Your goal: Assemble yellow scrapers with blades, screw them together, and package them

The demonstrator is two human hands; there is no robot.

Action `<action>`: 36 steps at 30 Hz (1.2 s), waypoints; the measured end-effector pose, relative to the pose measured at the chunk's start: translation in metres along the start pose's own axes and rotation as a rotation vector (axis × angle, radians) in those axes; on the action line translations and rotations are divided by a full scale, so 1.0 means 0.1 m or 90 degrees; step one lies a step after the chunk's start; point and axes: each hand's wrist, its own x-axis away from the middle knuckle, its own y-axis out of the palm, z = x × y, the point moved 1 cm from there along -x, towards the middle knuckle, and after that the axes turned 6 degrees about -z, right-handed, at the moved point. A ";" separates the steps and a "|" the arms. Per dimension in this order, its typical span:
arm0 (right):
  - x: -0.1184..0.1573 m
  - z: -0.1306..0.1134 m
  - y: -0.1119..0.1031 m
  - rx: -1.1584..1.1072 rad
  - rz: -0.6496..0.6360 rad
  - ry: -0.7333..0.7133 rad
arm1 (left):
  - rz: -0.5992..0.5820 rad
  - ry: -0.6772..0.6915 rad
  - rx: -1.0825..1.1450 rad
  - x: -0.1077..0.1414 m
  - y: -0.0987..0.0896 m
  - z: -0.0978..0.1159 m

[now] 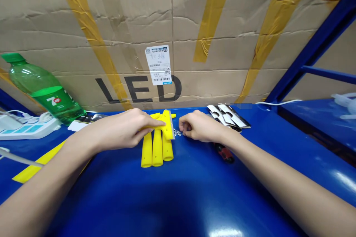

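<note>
My left hand (pixel 129 127) reaches in from the left, its index finger stretched along a yellow scraper head (pixel 168 124) and its thumb just below. The head looks like a flat plastic piece with small holes and a thin pale edge on its right. Beneath it lie several yellow tubular handles (pixel 157 152), side by side, open ends towards me. A small heap of silvery screws (pixel 177 132) sits right of the head. Over those screws, my right hand (pixel 198 126) has its fingertips pinched together; anything between them is hidden.
A large taped cardboard box (pixel 183 18) stands behind the blue table (pixel 178 200). At left are a green bottle (pixel 52 96) and a white power strip (pixel 30 127). Black-and-white packets (pixel 229 114) and a red-and-black tool (pixel 224 153) lie by my right forearm. A blue metal frame (pixel 308 52) rises at right.
</note>
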 end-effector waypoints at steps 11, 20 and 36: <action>-0.04 0.04 0.01 -0.009 0.029 -0.015 | -0.073 -0.055 -0.025 -0.02 -0.01 0.03; -0.05 0.12 -0.01 -0.029 0.040 -0.024 | -0.072 -0.054 -0.004 0.01 0.01 -0.03; -0.21 0.13 0.07 -0.065 0.130 -0.039 | -0.078 -0.058 0.022 0.03 -0.02 -0.04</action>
